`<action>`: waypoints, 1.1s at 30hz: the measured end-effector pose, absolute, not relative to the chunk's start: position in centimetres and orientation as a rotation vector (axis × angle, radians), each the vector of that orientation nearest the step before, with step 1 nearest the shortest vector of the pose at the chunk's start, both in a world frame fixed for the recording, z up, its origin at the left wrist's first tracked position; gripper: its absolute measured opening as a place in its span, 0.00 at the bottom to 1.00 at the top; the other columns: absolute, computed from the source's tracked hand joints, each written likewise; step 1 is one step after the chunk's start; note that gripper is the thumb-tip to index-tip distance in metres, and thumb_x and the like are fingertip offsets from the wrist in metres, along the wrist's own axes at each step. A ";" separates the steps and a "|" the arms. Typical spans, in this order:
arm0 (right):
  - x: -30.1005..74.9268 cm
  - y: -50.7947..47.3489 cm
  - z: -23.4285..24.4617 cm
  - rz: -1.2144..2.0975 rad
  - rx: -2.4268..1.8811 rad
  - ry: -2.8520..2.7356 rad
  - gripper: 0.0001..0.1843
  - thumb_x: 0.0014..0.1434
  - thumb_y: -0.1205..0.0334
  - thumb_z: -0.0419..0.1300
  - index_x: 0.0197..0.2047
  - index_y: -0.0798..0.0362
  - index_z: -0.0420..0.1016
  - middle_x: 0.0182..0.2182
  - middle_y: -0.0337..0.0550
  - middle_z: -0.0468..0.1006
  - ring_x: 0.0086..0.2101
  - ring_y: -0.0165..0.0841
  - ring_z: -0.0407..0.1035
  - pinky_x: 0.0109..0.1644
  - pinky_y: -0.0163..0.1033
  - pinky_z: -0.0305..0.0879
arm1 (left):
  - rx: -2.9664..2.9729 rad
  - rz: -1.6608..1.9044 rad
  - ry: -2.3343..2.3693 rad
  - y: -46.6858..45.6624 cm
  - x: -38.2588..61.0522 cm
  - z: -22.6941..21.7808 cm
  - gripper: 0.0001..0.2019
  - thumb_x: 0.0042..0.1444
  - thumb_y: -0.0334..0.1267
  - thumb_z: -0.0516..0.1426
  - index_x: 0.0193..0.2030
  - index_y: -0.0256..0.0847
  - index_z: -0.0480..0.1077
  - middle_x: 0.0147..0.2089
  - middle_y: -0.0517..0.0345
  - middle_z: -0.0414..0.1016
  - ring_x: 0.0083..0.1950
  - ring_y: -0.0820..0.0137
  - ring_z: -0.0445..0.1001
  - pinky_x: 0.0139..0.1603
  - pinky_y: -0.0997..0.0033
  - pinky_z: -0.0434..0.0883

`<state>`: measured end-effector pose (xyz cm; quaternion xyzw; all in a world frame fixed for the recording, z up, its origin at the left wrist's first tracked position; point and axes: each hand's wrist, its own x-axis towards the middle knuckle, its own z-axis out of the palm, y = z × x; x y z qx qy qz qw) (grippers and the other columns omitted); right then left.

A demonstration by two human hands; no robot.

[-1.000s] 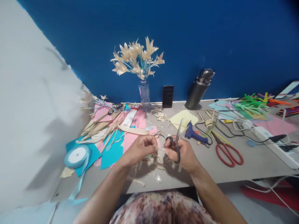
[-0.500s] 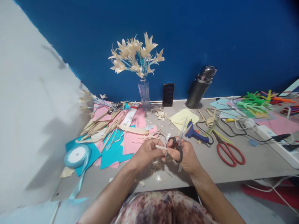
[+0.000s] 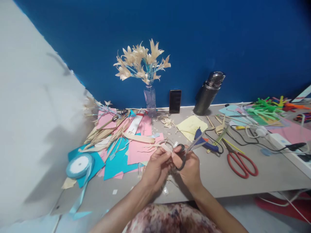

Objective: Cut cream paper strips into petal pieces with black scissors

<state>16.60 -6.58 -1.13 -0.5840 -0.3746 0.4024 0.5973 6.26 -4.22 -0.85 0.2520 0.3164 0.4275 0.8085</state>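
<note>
My left hand [image 3: 156,168] pinches a pale strip of dried husk [image 3: 166,148] between thumb and fingers. Close beside it, my right hand [image 3: 190,170] is closed around black-handled scissors [image 3: 182,164], whose blades point away to the upper right, slightly apart. The right thumb and fingertips meet the left ones at the strip, and I cannot tell whether they grip it too. Just past the scissors' tips lies a blue glue gun [image 3: 205,142]. Part of the strip is hidden by my fingers.
Dried husks [image 3: 109,127] lie over pink paper [image 3: 134,152] and blue paper on the left, near a ribbon roll [image 3: 80,165]. Red-handled scissors [image 3: 243,165], a power strip [image 3: 289,152] and cables are on the right. Behind stand a bottle of husk flowers [image 3: 150,100], a phone [image 3: 175,102] and a flask [image 3: 209,94].
The strip now tilts up and away between my fingertips instead of lying level. The scissors have swung so their blades point more to the right. Both hands stay close together.
</note>
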 end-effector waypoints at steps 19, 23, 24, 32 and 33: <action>19.3 -6.2 -0.2 1.167 -1.269 -1.006 0.11 0.43 0.62 0.69 0.31 0.54 0.73 0.24 0.36 0.71 0.25 0.29 0.64 0.30 0.34 0.62 | 0.959 0.735 0.818 -2.5 2.9 -0.4 0.07 0.47 0.34 0.63 0.26 0.37 0.68 0.20 0.63 0.67 0.22 0.78 0.63 0.26 0.78 0.60; 18.6 -6.4 -0.5 1.210 -1.254 -0.882 0.15 0.46 0.57 0.69 0.33 0.53 0.70 0.24 0.37 0.72 0.25 0.30 0.65 0.30 0.35 0.63 | 0.813 0.790 0.793 -2.3 2.7 0.0 0.09 0.47 0.35 0.65 0.27 0.37 0.69 0.26 0.60 0.71 0.28 0.75 0.70 0.31 0.76 0.67; 18.7 -6.6 -0.7 1.250 -1.239 -0.907 0.15 0.48 0.56 0.69 0.35 0.53 0.71 0.25 0.37 0.73 0.25 0.30 0.66 0.30 0.35 0.63 | 0.776 0.803 0.781 -2.2 2.6 0.1 0.09 0.47 0.35 0.65 0.27 0.37 0.69 0.29 0.59 0.72 0.30 0.74 0.71 0.33 0.74 0.69; 21.0 -9.4 -2.0 1.711 -1.102 -1.342 0.27 0.50 0.41 0.67 0.41 0.57 0.78 0.32 0.48 0.79 0.30 0.35 0.69 0.33 0.37 0.65 | 0.766 0.760 0.703 -0.8 1.0 1.2 0.08 0.41 0.31 0.65 0.22 0.35 0.69 0.31 0.56 0.72 0.30 0.73 0.71 0.35 0.71 0.73; 21.0 -9.7 -2.1 1.734 -1.104 -1.339 0.28 0.49 0.40 0.67 0.40 0.57 0.78 0.31 0.47 0.78 0.30 0.35 0.69 0.33 0.37 0.65 | 0.773 0.751 0.693 -0.8 1.0 1.2 0.08 0.41 0.30 0.65 0.22 0.35 0.68 0.30 0.56 0.72 0.30 0.73 0.71 0.34 0.71 0.73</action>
